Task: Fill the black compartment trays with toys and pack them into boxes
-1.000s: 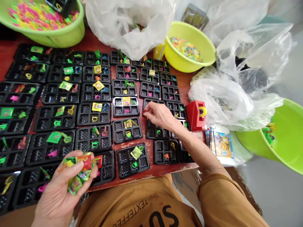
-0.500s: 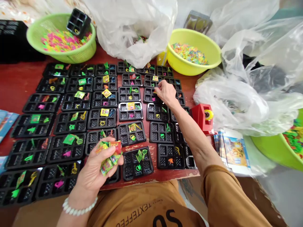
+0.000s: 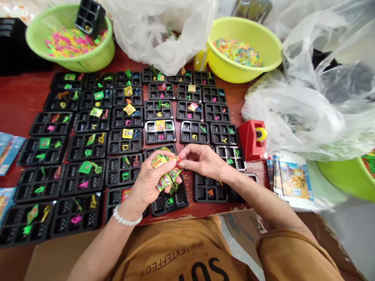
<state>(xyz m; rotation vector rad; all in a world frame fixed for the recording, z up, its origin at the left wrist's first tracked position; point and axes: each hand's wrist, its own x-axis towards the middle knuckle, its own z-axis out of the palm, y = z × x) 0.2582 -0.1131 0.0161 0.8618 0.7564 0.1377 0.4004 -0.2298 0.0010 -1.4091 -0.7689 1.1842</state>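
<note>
A bunch of small green and red packets (image 3: 164,182) is gripped in my left hand (image 3: 148,175), whose wrist wears a white bead bracelet. My right hand (image 3: 202,160) pinches a red-orange packet (image 3: 175,159) at the edge of that bunch, with the fingertips of both hands close together. Beneath and around them lie many black compartment trays (image 3: 127,141) with small plastic toys and, in some, a packet. One tray beyond my hands holds a red and white packet (image 3: 193,106). My hands partly cover the nearest trays.
Behind the trays are a green basket (image 3: 99,54) of small pieces, plastic bags (image 3: 164,47) and a yellow-green bowl (image 3: 272,50). At the right stand a red tape dispenser (image 3: 249,140) and printed cards (image 3: 293,177). More cards (image 3: 8,150) lie at the left edge.
My right hand has come back from the far trays to the bunch. A packet now shows in the tray it left. My left hand has moved right and up, and the view has shifted slightly.
</note>
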